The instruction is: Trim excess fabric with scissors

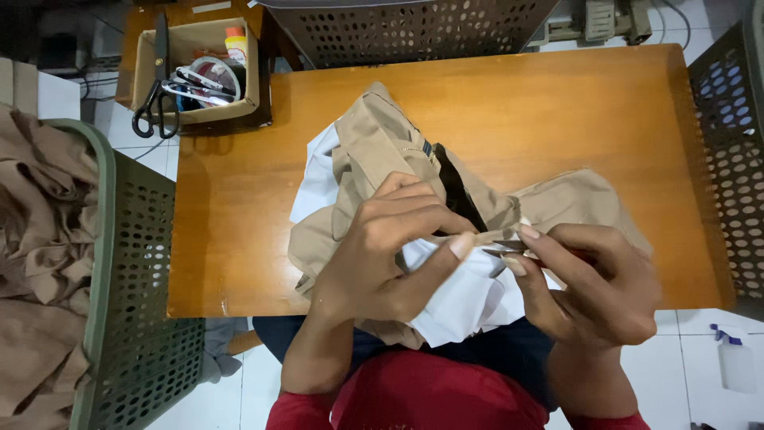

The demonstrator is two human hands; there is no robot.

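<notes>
A tan garment point(374, 151) with white lining point(458, 299) and a dark inner strip lies bunched on the wooden table point(557, 111). My left hand point(382, 247) grips a fold of the fabric, thumb and fingers pinching its edge near the middle. My right hand point(593, 283) holds small metal thread snips point(505, 248), their tips touching the pinched tan edge right beside my left thumb.
A cardboard box point(195, 68) with black scissors, tape and tools stands at the table's far left corner. A green perforated basket point(131, 302) full of tan cloth is on the left. Grey perforated crates point(728, 151) stand right and behind. A spray bottle point(736, 358) is on the floor.
</notes>
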